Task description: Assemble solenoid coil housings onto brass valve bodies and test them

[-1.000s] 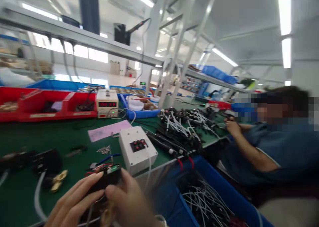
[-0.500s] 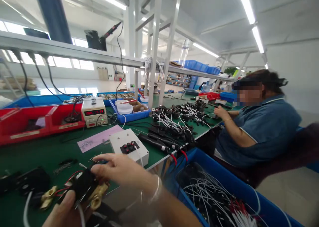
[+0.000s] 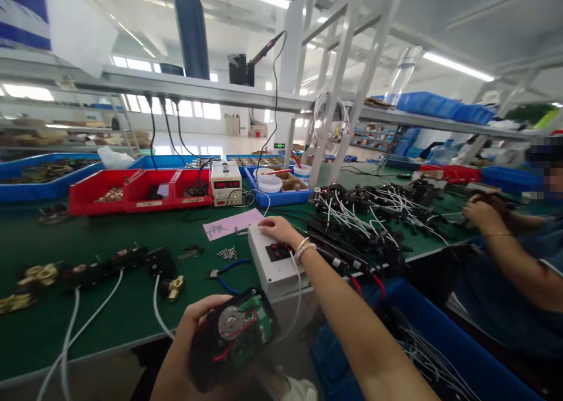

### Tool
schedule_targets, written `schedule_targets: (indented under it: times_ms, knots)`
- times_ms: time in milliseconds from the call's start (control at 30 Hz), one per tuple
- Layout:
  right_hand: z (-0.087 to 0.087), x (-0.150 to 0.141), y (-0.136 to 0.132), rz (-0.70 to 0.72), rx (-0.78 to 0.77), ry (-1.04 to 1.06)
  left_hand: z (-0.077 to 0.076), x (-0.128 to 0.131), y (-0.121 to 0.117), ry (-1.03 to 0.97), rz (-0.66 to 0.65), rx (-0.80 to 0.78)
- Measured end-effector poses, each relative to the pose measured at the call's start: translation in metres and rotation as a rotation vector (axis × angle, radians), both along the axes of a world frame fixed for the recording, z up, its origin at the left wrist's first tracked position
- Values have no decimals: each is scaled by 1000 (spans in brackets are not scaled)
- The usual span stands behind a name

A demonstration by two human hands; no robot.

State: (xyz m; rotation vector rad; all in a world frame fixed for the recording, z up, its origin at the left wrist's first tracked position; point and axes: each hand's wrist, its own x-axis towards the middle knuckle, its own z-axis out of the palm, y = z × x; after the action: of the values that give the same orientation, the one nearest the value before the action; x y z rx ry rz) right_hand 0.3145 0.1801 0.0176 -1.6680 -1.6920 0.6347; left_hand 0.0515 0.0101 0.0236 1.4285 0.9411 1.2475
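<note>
My left hand [image 3: 185, 348] is closed round a black device [image 3: 233, 336] with a green circuit board, a round metal disc and red wires, held low in front of the table edge. My right hand [image 3: 279, 230] reaches forward and rests on the far top of a white box [image 3: 272, 266] with red buttons on a black panel; its fingers lie fairly flat and hold nothing. Blue-handled pliers [image 3: 226, 272] and a small pile of screws [image 3: 227, 252] lie just left of the box on the green table [image 3: 109, 313].
Black parts with brass fittings and white tubes [image 3: 109, 263] lie at left. Red bins [image 3: 141, 190], a power supply [image 3: 226, 184] and a pink paper [image 3: 233, 222] stand behind. Black wired assemblies [image 3: 373, 213] fill the right. A co-worker's hand [image 3: 481, 213] works at far right. A blue crate [image 3: 440, 342] sits below.
My right hand left the black device and reached forward onto the white box. My left hand turned the device so its circuit board faces up. The view swung left.
</note>
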Motion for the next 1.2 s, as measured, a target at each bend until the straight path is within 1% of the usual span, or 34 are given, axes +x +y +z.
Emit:
schedule_targets:
  times_ms: [33,67,133,167,200,233,367,467,533,600,700,800,900,967,1067,1200]
  knots:
    - [0,1,-2,4,-10,-11,2,-3,1,-36,-40,-69]
    - [0,2,-3,4,-19,-21,3,-6,2,-88,-100,-170]
    - [0,2,-2,-4,-31,-40,6,-12,6,-229,-266,-405]
    - [0,2,-1,-11,-34,-49,8,-15,7,-304,-342,-496]
    - [-1,1,0,-19,-36,-58,10,-16,8,-367,-393,-550]
    - [-2,1,1,-27,-36,-65,11,-16,9,-410,-412,-572]
    - [-4,-2,3,-37,-13,-77,16,-13,8,-443,-356,-562]
    - [-5,-2,1,-34,14,-77,20,-12,6,-448,-358,-561]
    - [-5,-1,0,-23,22,-80,27,-13,4,-438,-340,-609]
    - [-6,1,1,-12,26,-86,34,-15,1,-429,-294,-687]
    - [-9,4,4,-4,38,-97,42,-17,-3,-472,-233,-769]
    - [-11,6,5,-4,62,-100,42,-17,-4,-500,-192,-772]
    - [-10,6,4,-5,80,-98,39,-15,-4,-529,-142,-739]
    - [-9,5,4,-16,87,-98,38,-13,-3,-588,-122,-706]
    - [-7,3,2,-42,90,-107,38,-12,-1,-659,-126,-646]
    - [-6,3,2,-65,84,-133,37,-12,-1,-672,-253,-578]
